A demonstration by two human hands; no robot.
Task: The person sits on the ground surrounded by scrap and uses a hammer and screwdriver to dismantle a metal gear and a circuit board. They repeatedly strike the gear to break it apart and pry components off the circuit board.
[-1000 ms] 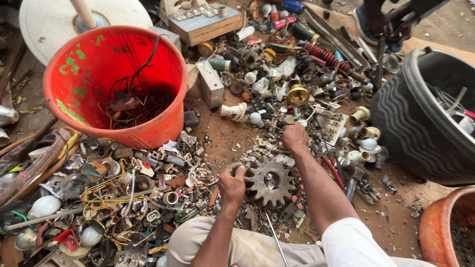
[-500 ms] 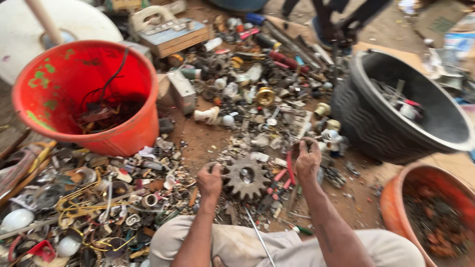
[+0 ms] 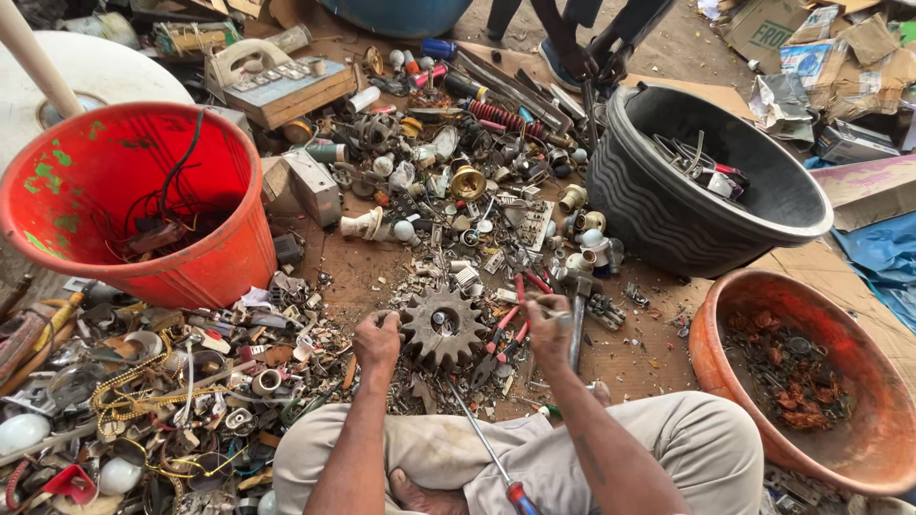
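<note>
The rusty gear (image 3: 442,327) lies flat on the ground between both hands. The left hand (image 3: 376,339) is curled closed just beside its rim. The right hand (image 3: 548,319) pinches something small, perhaps a metal piece, above the red-handled pliers (image 3: 510,319).

You sit in an open-air scrap yard: loose metal parts litter the dirt ground (image 3: 372,262) between a red plastic bucket (image 3: 205,253) and a black ribbed tub (image 3: 668,215).

Left hand (image 3: 376,339) beside rusty gear (image 3: 442,327), right hand (image 3: 549,324) pinching scrap
</note>
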